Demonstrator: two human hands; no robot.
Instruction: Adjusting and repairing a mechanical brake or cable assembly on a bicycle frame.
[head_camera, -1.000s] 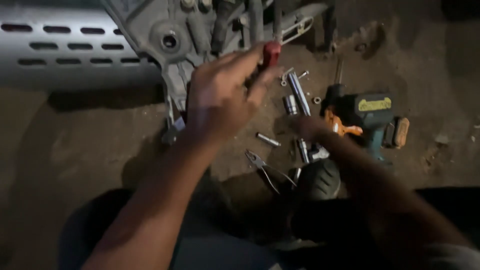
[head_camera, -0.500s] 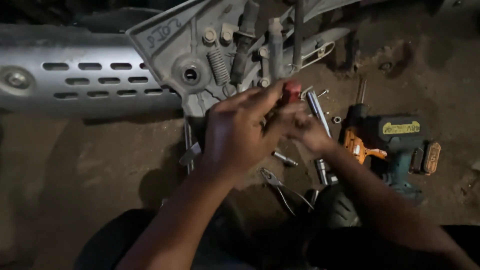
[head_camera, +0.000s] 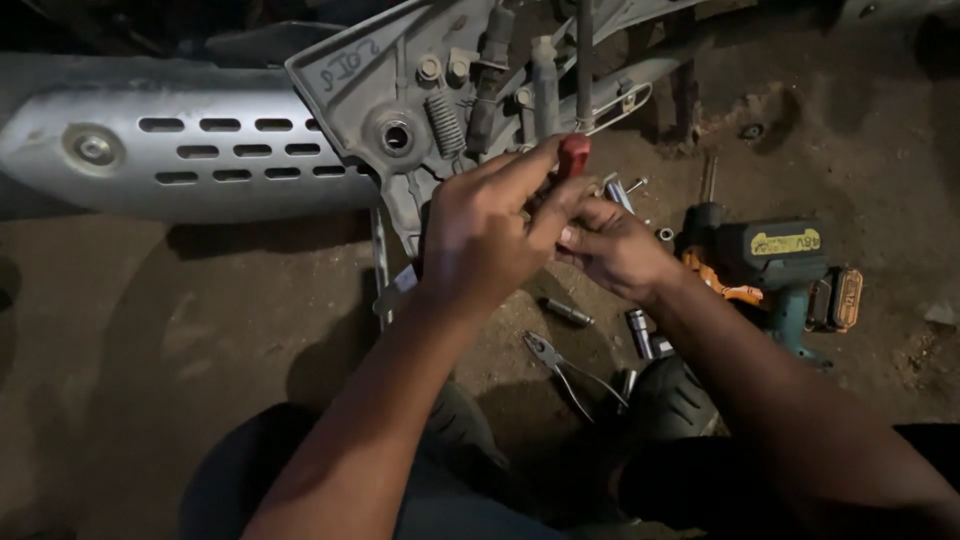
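Head view, dirt floor (head_camera: 200, 330) of a workshop. Largest item: a slotted silver exhaust (head_camera: 190, 150) lying across the upper left, its end meeting a grey bracket (head_camera: 400, 90) that carries a spring (head_camera: 442, 122) and bolts. At right lies a teal cordless drill (head_camera: 775, 265), near it several sockets (head_camera: 640, 330), and pliers (head_camera: 560, 365) just below the hands.

Risks, as judged from this frame — the red-handled tool (head_camera: 574, 156) is pinched only by fingertips, so a twist against a tight fitting could slip it out and send it into the sockets or against the bracket's edge. The knuckles sit close to the spring and bolts; a sudden release could drive them into the metal. Loose sockets on dirt may roll or be lost in the dim light.

Pose — the left hand (head_camera: 480, 235) reaches forward from a long bare forearm, fingers closed around the red handle, which stands upright at the fingertips, just in front of the bracket. The right hand (head_camera: 615, 245) comes in from the right, curled and touching the left hand's fingers; whether it grips the tool's lower part or a small piece cannot be told.
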